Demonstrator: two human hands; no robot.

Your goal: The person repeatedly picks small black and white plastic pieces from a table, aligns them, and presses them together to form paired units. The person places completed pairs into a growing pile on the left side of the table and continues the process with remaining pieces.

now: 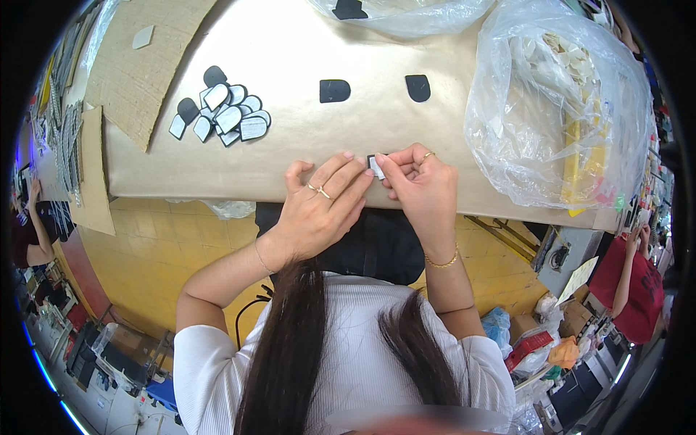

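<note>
Head view: a plastic bag (518,134) lies right, a patch pile (230,117) left of the right grip (426,183). It pinches a white, black-edged piece (376,167).

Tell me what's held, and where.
A small black-edged white piece, by its right side in the right hand; left hand at its left edge.

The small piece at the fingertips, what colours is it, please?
The piece is whitish, edged in black; head view.

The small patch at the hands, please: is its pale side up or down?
Up. The small patch, at the right hand, shows pale with a dark edge; fingers hide part.
</note>
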